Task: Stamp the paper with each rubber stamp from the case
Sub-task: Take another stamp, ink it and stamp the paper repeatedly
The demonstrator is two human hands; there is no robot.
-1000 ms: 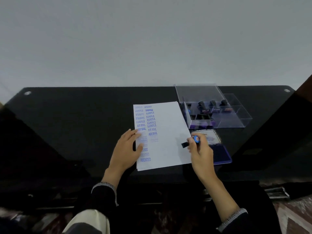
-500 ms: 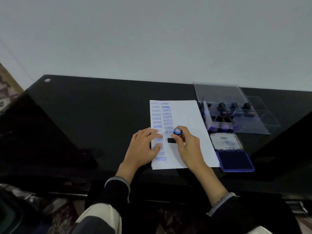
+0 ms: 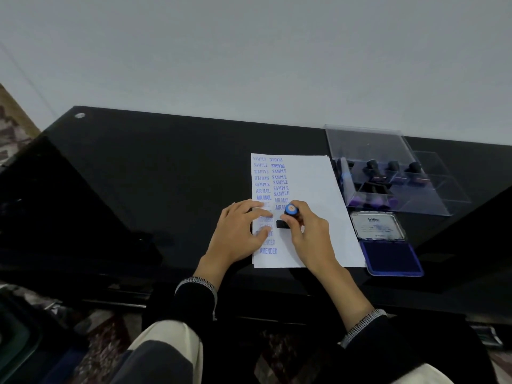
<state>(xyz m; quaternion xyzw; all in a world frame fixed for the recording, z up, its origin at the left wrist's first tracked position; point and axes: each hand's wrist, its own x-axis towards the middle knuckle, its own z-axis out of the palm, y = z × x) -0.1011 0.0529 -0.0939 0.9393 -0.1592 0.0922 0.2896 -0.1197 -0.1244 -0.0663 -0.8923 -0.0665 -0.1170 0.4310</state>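
Left hand [image 3: 240, 234]: covers several blue imprints on the paper [image 3: 310, 217], unreadable beneath the fingers.
Right hand [image 3: 307, 231]: hides most of the stamp [image 3: 288, 217]; whether its base touches the sheet cannot be told.
Case [image 3: 388, 173]: stamps inside dark, too small to tell apart.
Ink pad [image 3: 390, 257]: lid's small print blurred.
Table [image 3: 166, 176]: cut off at right edge.

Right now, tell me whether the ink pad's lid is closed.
No: the ink pad lies open, its lid folded back and the blue pad exposed.
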